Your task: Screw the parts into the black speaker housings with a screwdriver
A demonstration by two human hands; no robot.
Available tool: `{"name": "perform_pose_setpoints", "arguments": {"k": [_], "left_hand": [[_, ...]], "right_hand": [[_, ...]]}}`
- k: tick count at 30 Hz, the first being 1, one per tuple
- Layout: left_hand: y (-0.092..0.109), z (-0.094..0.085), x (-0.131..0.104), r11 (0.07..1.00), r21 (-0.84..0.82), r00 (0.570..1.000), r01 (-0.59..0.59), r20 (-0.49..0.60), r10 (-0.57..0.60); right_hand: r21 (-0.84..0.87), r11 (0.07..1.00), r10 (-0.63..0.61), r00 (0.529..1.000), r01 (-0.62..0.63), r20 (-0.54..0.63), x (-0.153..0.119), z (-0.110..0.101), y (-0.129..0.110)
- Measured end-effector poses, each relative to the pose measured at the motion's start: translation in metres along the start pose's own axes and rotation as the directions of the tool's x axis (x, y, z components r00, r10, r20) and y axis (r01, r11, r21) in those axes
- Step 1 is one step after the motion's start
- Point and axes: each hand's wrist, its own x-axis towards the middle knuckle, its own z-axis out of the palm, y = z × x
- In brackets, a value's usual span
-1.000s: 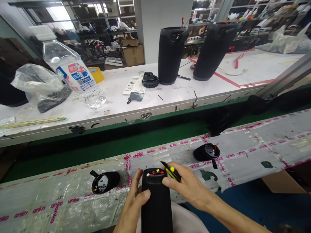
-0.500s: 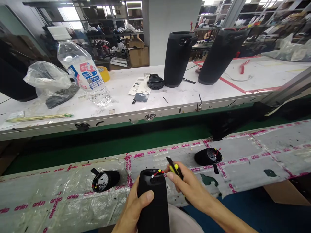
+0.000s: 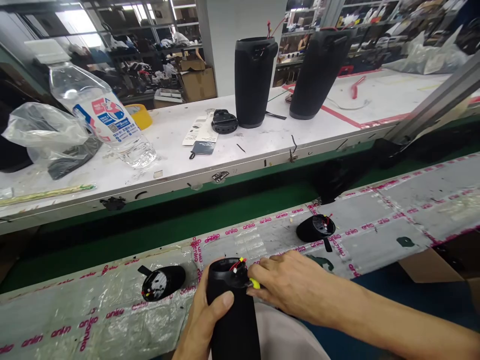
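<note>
A black cylindrical speaker shell (image 3: 234, 320) stands upright, its open top facing up, with my left hand (image 3: 204, 320) wrapped round its left side and the thumb across its front. Red wires with a white and a yellow connector (image 3: 240, 263) stick out of the opening. At the rim's right side, my right hand (image 3: 288, 282) is closed round a yellow and black tool (image 3: 254, 283). The tool's tip touches or nearly touches the rim; most of its body is hidden by the fingers.
Two black end pieces with wires (image 3: 164, 282) (image 3: 315, 228) lie on the plastic-covered bench (image 3: 127, 320). On the white shelf (image 3: 176, 165) behind are a water bottle (image 3: 108, 115), a plastic bag (image 3: 41, 130), yellow tape (image 3: 139, 116), tags (image 3: 203, 147), a black cap (image 3: 224, 121) and two upright speakers (image 3: 255, 82) (image 3: 318, 75).
My right hand has turned over and brought the tool down to the right side of the rim. The view has shifted, so the shelf items appear further left. My left hand keeps its hold.
</note>
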Motion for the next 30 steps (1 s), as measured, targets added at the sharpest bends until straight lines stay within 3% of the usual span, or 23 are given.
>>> {"name": "perform_pose_setpoints", "arguments": {"k": [6, 15, 26, 30], "left_hand": [[-0.002, -0.003, -0.001, 0.996, 0.080, 0.999, -0.037, -0.031, 0.040], [-0.006, -0.002, -0.001, 0.995, 0.089, 0.992, -0.037, -0.114, 0.047], [-0.009, -0.005, -0.002, 0.993, 0.110, 0.995, -0.036, -0.088, 0.046], [-0.009, -0.006, -0.002, 0.987, 0.154, 0.991, -0.039, -0.123, 0.059]], "right_hand": [[-0.059, 0.998, -0.004, 1.000, 0.005, 0.018, -0.001, 0.000, -0.006], [-0.110, 0.990, 0.072, 0.993, -0.083, -0.098, -0.005, 0.019, -0.017], [-0.163, 0.985, 0.056, 0.997, -0.064, -0.052, -0.005, 0.016, -0.014], [-0.171, 0.982, 0.074, 0.996, -0.082, -0.051, -0.006, 0.017, -0.016]]}}
